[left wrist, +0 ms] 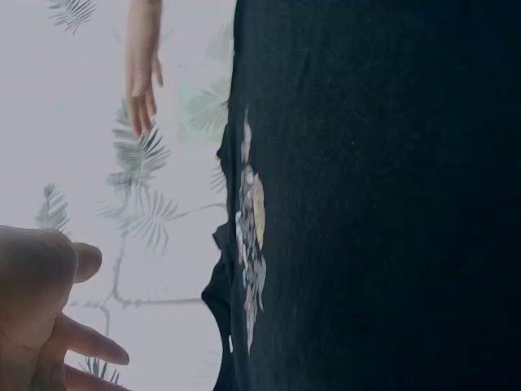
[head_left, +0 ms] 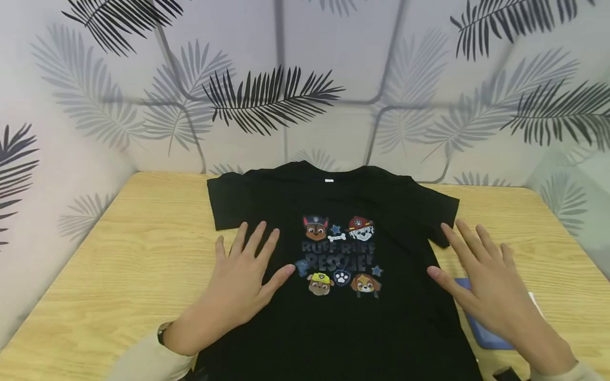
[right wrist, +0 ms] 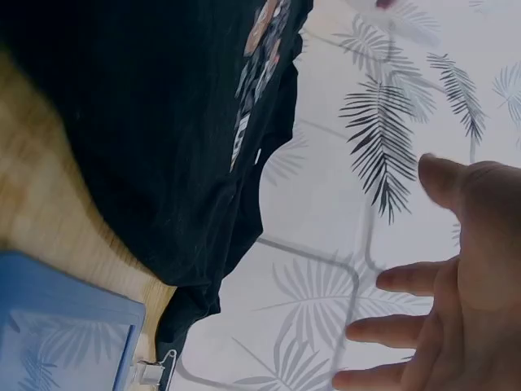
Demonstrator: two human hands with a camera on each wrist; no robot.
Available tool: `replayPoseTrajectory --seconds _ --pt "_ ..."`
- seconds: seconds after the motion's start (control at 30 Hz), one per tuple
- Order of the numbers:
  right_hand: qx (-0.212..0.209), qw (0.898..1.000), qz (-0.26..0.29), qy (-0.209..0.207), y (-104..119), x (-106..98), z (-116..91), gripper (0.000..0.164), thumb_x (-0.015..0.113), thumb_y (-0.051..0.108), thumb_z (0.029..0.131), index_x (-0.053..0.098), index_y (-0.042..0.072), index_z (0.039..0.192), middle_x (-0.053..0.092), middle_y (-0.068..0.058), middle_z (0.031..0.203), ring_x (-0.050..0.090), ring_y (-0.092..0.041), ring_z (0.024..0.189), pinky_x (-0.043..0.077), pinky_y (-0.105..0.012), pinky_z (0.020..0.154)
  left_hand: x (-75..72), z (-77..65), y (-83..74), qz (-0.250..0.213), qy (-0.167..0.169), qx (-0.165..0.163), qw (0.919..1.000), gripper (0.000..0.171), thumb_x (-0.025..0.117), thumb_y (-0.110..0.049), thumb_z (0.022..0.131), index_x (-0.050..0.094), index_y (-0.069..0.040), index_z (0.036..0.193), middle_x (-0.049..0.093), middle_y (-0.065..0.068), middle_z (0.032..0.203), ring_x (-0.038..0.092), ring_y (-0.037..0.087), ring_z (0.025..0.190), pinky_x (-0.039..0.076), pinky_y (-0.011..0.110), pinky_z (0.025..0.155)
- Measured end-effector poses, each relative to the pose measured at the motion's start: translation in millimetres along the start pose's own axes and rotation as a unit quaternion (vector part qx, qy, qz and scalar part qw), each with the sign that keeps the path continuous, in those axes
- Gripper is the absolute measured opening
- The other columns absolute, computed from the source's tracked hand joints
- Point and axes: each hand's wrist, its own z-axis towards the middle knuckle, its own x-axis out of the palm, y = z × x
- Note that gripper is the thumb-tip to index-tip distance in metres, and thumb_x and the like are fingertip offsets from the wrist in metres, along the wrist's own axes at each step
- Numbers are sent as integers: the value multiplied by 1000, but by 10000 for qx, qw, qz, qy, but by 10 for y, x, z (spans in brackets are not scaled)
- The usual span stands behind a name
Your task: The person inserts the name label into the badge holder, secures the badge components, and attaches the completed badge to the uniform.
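Note:
A black T-shirt (head_left: 381, 323) lies spread face up, its collar toward the far edge of the table. Cartoon dog heads and lettering are printed on its chest. My left hand (head_left: 243, 278), fingers spread, is over the shirt's left side. Near the shirt's right edge, below the sleeve, is my right hand (head_left: 491, 288), its fingers also spread. Both wrist views show the hands raised off the cloth: the left hand (left wrist: 41, 309) and the right hand (right wrist: 456, 301) hold nothing. The shirt's bottom hem is out of the head view.
The wooden table (head_left: 119, 254) reaches back to a wall covering with a leaf pattern (head_left: 343, 69). Partly beneath my right hand in the head view lies a flat blue object (head_left: 491, 338). A small metal clip (right wrist: 149, 372) shows beside it in the right wrist view.

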Motion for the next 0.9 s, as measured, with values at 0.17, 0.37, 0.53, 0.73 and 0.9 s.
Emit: replayPoseTrajectory --seconds 0.17,0.37,0.53,0.73,0.9 --pt "60 9998 127 -127 13 -14 -59 68 65 41 91 42 6 144 43 -26 142 39 -50 127 32 -67 97 29 97 -87 -48 -555 747 9957 54 60 -36 95 53 -1 135 49 21 138 42 44 129 35 61 102" --pt "423 9990 -108 53 -44 -10 -150 65 76 34 82 52 -2 131 55 -28 125 52 -49 110 46 -63 76 29 244 -246 -554 -954 1495 9826 38 69 -10 86 62 5 121 61 20 120 57 35 113 49 42 94" --pt "835 9962 -30 249 -96 38 -244 64 80 31 78 56 -5 126 57 -31 121 54 -52 105 46 -63 76 52 341 -403 -962 -843 1524 9800 37 67 -11 87 61 4 121 60 19 122 56 35 114 52 41 88" --pt "1001 9932 1 601 -132 90 -342 65 81 29 77 55 -11 122 58 -34 114 57 -51 100 47 -61 78 106 412 -536 -1166 -890 1691 9746 30 64 -6 87 64 3 116 63 16 117 59 31 108 54 38 84" --pt "1145 9914 -60 630 -159 108 -398 65 80 30 77 55 -13 120 58 -35 112 57 -51 98 46 -62 79 155 440 -594 -1091 -874 1815 9734 28 64 -7 87 64 2 114 63 13 113 60 28 103 55 35 79"
